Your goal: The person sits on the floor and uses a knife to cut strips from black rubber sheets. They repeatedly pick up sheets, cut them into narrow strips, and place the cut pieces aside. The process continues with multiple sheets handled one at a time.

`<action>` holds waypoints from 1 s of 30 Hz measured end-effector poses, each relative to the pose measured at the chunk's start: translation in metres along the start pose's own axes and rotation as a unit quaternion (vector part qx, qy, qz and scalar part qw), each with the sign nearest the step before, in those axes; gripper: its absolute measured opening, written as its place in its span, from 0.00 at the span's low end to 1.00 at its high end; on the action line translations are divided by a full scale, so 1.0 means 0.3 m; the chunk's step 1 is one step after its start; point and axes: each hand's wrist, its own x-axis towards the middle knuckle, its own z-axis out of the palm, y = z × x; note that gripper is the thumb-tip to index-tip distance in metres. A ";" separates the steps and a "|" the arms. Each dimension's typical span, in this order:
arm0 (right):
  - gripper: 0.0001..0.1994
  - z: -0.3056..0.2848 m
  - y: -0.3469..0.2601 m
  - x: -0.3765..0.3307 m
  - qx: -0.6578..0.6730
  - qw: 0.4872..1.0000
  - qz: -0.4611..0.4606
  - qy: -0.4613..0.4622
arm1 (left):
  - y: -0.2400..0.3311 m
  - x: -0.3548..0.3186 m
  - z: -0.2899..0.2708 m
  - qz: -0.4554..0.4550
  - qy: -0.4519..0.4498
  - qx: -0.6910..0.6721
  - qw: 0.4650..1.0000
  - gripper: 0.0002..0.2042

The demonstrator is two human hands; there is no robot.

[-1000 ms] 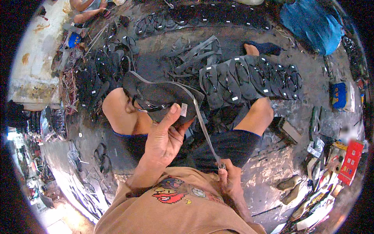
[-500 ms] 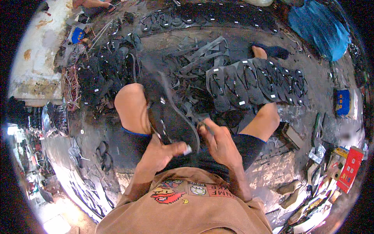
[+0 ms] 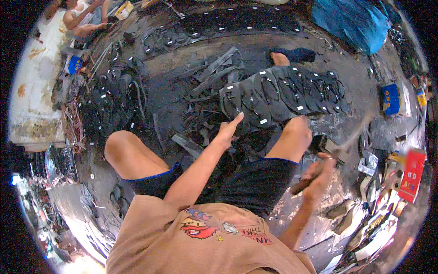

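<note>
My left hand reaches forward between my knees, its fingers apart and one stretched out. That fingertip overlaps the near edge of a row of black thong sandals, many with small white tags; I cannot tell whether it touches. Off to the right, beyond my right thigh, my right hand is closed around a knife with a brown handle. Motion smears its blade into a pale streak pointing away to the far right. A dark block lies under or beside the blade.
Dark rubber offcuts lie ahead of me. More black sandals are piled at left and lined up at the back. A blue plastic sheet, blue box and red box are at right. Another person sits far left.
The sandal and loose rubber strip between my hands are gone from my lap. My right hand has swung out to the right; my left has moved forward to the sandal row. The view has shifted right.
</note>
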 end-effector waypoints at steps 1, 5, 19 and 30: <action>0.20 0.022 0.047 -0.027 0.014 0.998 0.001 -0.069 | -0.030 0.024 0.030 -0.009 0.022 -0.024 0.999 0.22; 0.12 0.116 0.167 -0.119 -0.104 0.974 0.028 -0.199 | 0.015 0.081 0.066 0.173 0.110 0.128 0.970 0.25; 0.23 0.413 0.278 -0.155 -0.264 0.880 0.002 -0.394 | 0.332 -0.112 -0.079 0.079 0.067 0.136 0.985 0.22; 0.25 0.566 0.310 0.010 -0.320 0.853 -0.028 -0.412 | 0.285 -0.122 -0.093 0.054 0.029 0.070 0.996 0.19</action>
